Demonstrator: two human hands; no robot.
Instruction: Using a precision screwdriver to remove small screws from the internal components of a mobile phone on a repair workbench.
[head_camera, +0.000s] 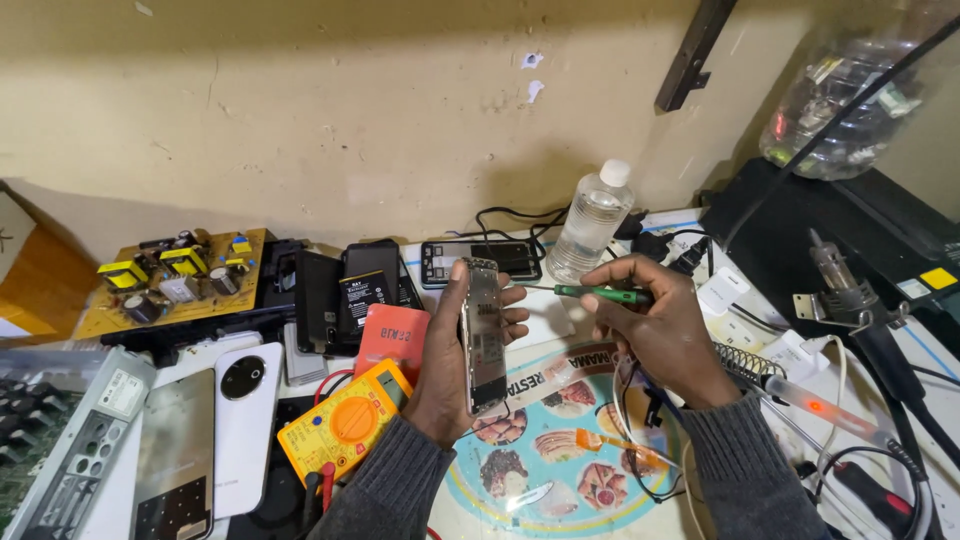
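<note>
The phone (483, 335) is held upright and edge-on, its bare silvery metal inside shown, clamped in the left hand (450, 370) with fingers wrapped round its far edge. A green-handled screwdriver (590, 293) is pinched in the right hand (665, 335), tip touching the phone's upper edge. Just left of the grip, a yellow multimeter (345, 425) lies flat.
</note>
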